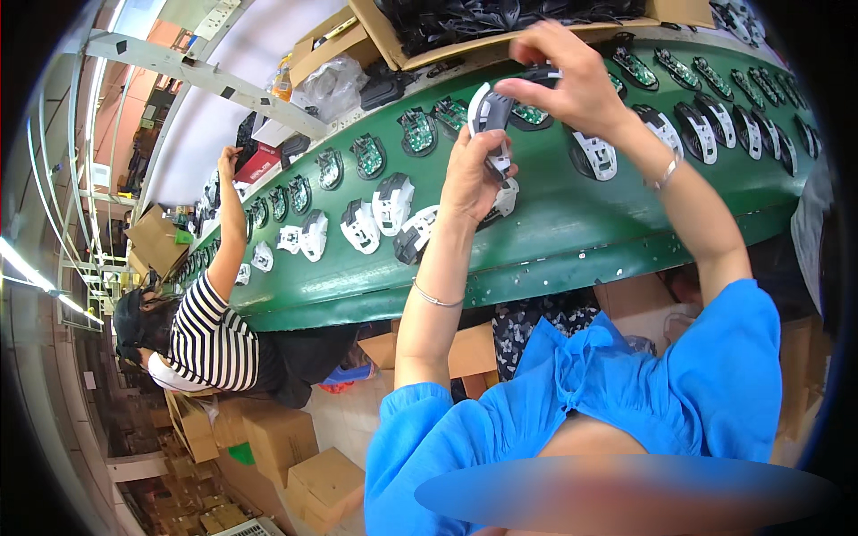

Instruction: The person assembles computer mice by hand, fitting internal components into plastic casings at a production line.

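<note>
Mouse shell (pixel 491 121), white and grey, held up above the green conveyor belt (pixel 572 223), just near of the far cardboard box. Left hand (pixel 471 179) grips it from below, fingers wrapped shut around its lower end. Right hand (pixel 565 79) comes over the top, fingertips pinched together on the shell's upper edge and on a small dark part there; that part is too small to identify. Belt runs left to right in a curve, carrying rows of half-built mice: white-and-black shells (pixel 393 201) in the near row, open bases with green circuit boards (pixel 417 130) in the far row. Several units behind the hands are hidden by them. Far side, centre: open cardboard box (pixel 384 36) full of black parts, tangled, individual pieces hard to tell apart; its top is cut off by the frame edge. Left of it a smaller carton (pixel 326 45) and a clear plastic bag (pixel 332 87), contents unclear. Far left along the belt, a co-worker in a striped shirt (pixel 213 339) has one hand (pixel 230 161) raised to the belt; what it holds cannot be told. Below the belt, stacked brown cartons (pixel 326 482) on the floor, closed, contents not visible. Blue sleeves (pixel 715 375) fill the lower frame and cover what lies beneath.
</note>
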`<control>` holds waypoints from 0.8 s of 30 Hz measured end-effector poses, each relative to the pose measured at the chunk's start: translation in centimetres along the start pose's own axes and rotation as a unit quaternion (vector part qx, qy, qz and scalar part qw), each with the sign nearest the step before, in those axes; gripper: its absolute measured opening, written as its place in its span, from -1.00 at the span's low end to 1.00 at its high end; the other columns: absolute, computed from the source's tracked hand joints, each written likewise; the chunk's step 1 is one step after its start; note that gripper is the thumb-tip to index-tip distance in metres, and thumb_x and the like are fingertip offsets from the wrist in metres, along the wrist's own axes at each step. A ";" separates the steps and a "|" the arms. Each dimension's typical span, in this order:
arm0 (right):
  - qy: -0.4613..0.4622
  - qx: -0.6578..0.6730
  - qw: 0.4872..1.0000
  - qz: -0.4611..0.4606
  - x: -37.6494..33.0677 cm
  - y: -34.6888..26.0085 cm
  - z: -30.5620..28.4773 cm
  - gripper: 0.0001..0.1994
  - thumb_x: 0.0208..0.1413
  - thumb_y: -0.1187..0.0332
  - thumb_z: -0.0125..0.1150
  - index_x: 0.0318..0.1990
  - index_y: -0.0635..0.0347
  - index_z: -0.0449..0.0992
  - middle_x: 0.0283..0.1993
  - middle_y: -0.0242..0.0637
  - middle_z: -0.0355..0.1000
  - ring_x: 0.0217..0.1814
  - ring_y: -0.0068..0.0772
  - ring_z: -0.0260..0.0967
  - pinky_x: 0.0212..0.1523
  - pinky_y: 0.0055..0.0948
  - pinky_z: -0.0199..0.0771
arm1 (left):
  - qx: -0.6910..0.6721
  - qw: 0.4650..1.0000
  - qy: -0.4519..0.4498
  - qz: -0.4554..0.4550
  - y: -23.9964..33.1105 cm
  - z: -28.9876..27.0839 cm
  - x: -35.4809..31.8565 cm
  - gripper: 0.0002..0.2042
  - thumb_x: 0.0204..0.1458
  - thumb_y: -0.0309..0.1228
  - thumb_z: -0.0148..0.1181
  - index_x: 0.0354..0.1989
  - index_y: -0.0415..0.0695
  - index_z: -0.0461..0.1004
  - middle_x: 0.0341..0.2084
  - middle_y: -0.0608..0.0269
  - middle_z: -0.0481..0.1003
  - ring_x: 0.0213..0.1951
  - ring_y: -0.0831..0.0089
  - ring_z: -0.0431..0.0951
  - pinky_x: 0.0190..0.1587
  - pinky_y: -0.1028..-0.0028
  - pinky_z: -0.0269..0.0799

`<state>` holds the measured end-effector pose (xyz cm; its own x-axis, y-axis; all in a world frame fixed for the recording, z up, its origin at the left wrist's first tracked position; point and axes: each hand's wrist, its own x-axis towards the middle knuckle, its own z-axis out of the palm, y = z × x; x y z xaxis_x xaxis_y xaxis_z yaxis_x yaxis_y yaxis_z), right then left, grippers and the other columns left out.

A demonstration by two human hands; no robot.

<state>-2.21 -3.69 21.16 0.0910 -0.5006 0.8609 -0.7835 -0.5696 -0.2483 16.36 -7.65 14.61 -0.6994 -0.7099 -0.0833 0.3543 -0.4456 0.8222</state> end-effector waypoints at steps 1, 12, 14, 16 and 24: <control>-0.012 0.059 0.992 0.110 -0.9 -0.6 -0.4 -0.67 -0.09 0.09 0.35 -0.41 0.20 0.51 -0.50 -0.29 0.38 -0.48 -0.46 0.33 -0.43 -0.49 0.33 | 0.036 0.997 0.043 0.056 -0.2 0.5 -0.1 -0.68 -0.05 -0.36 0.17 -0.11 -0.14 0.33 -0.40 0.22 0.43 -0.38 0.48 0.43 -0.38 0.42 0.41; -0.074 0.166 0.977 0.111 -2.8 -1.9 0.4 -0.78 0.07 0.35 0.19 -0.49 0.31 0.37 -0.61 -0.33 0.20 -0.59 -0.53 0.12 -0.55 -0.48 0.13 | 0.002 0.995 0.033 0.096 -0.2 1.8 -0.4 -0.44 0.08 0.20 -0.18 -0.16 -0.10 0.38 -0.45 0.35 0.43 -0.46 0.53 0.46 -0.47 0.45 0.45; -0.124 0.120 0.983 0.058 -2.4 -2.3 0.9 -0.77 0.05 0.38 0.20 -0.52 0.29 0.32 -0.58 -0.25 0.18 -0.54 -0.36 0.15 -0.52 -0.44 0.16 | 0.008 0.995 0.030 0.097 -0.2 1.6 -0.5 -0.42 0.08 0.23 -0.19 -0.15 -0.10 0.38 -0.45 0.35 0.43 -0.47 0.53 0.46 -0.48 0.45 0.45; -0.124 0.098 0.985 0.070 -2.9 -2.1 1.5 -0.76 0.05 0.32 0.19 -0.51 0.27 0.34 -0.57 -0.23 0.25 -0.52 -0.26 0.21 -0.51 -0.37 0.19 | 0.023 0.994 0.033 0.106 -0.4 2.0 -0.4 -0.37 0.07 0.27 -0.25 -0.12 -0.09 0.36 -0.41 0.36 0.43 -0.41 0.55 0.45 -0.45 0.47 0.43; -0.140 0.105 0.967 0.183 -4.0 -3.0 1.7 -0.73 0.00 0.26 0.21 -0.55 0.24 0.33 -0.58 -0.20 0.31 -0.52 -0.15 0.29 -0.51 -0.26 0.23 | 0.029 0.975 0.092 0.198 -2.7 1.9 -0.9 -0.69 0.10 -0.15 0.08 -0.14 -0.11 0.32 -0.35 0.38 0.41 -0.35 0.64 0.41 -0.34 0.57 0.38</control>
<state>0.87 -1.10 17.72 0.0178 -0.8338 0.5518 -0.6556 -0.4264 -0.6232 14.87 -4.74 13.56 -0.3895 -0.9083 0.1528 0.5348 -0.0879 0.8404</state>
